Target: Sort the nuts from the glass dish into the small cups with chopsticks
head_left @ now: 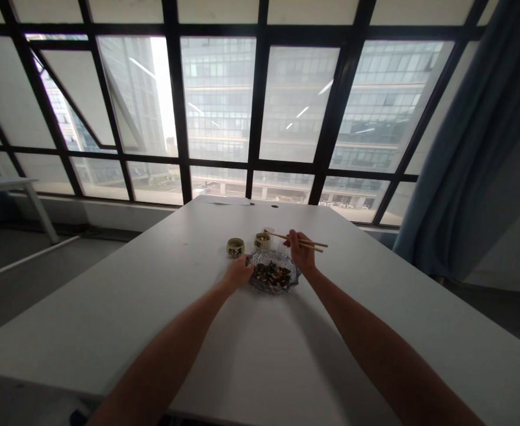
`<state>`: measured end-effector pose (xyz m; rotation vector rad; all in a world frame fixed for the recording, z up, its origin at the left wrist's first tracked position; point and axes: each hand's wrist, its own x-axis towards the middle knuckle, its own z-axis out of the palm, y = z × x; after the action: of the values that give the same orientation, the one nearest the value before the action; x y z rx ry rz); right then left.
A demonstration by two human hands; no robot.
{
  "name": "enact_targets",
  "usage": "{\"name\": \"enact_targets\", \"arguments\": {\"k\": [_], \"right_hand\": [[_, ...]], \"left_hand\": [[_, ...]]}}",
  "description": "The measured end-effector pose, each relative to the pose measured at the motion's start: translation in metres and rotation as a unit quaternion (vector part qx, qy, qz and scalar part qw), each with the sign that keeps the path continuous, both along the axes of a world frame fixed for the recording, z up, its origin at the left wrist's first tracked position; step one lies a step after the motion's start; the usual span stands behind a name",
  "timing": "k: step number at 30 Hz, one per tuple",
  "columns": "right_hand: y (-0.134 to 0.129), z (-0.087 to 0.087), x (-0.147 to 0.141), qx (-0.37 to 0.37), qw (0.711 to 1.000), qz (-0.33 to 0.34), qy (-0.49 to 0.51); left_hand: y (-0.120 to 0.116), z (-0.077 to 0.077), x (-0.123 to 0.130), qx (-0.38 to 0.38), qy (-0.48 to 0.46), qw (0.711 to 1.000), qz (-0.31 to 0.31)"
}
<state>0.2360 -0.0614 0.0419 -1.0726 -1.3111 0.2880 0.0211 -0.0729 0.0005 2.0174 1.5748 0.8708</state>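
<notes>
My left hand (pixel 238 273) is closed on the left rim of a clear glass dish (pixel 260 287), which holds a mix of dark and light small pieces. In my right hand (pixel 301 251) is a pair of wooden chopsticks (pixel 317 244). Their tips reach left, over a small pale cup (pixel 262 242) with dark lettering and light pieces inside. Whether the tips pinch anything is too small to make out. A second lettered cup (pixel 235 248) stands to the left, just beyond my left hand; its inside looks greenish.
Everything stands on a long white table (pixel 162 307) running toward the window wall. White paper (pixel 226 201) lies at its far end. A blue curtain (pixel 455 171) hangs at the right, and another white table (pixel 6 183) stands at the left.
</notes>
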Motion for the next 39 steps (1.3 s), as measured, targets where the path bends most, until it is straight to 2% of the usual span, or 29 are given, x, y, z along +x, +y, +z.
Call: {"name": "enact_targets", "arguments": {"k": [4,10,14,20,24,27,32,36,39], "right_hand": [[0.009,0.008,-0.006,-0.024,0.999,-0.015,-0.033],[-0.035,0.017,0.011,-0.034,0.999,0.015,0.029],[-0.062,0.019,0.033,-0.092,0.995,0.038,-0.007],[-0.065,0.016,0.054,-0.094,0.995,0.018,-0.004],[-0.063,0.011,0.045,-0.133,0.986,0.085,-0.051],[-0.066,0.005,0.034,-0.136,0.979,0.126,-0.09],[-0.075,-0.001,0.023,-0.073,0.982,0.072,-0.162],[-0.075,0.0,0.025,-0.042,0.994,0.047,-0.091],[-0.073,0.002,0.028,-0.083,0.993,0.077,-0.017]], "left_hand": [[0.0,0.001,0.0,-0.008,0.001,1.0,0.003],[-0.001,0.001,0.001,0.001,-0.001,1.0,0.003],[0.0,0.0,0.001,0.0,-0.006,1.0,0.004],[0.001,0.0,-0.001,-0.002,-0.006,1.0,0.002],[0.002,-0.001,0.0,0.006,-0.013,1.0,0.001],[0.002,-0.001,0.0,0.009,-0.019,1.0,0.002],[0.001,-0.001,-0.001,0.016,-0.004,1.0,-0.019],[0.002,-0.001,-0.002,0.027,0.002,0.999,-0.027],[0.004,-0.003,-0.002,0.034,0.003,0.999,-0.03]]}}
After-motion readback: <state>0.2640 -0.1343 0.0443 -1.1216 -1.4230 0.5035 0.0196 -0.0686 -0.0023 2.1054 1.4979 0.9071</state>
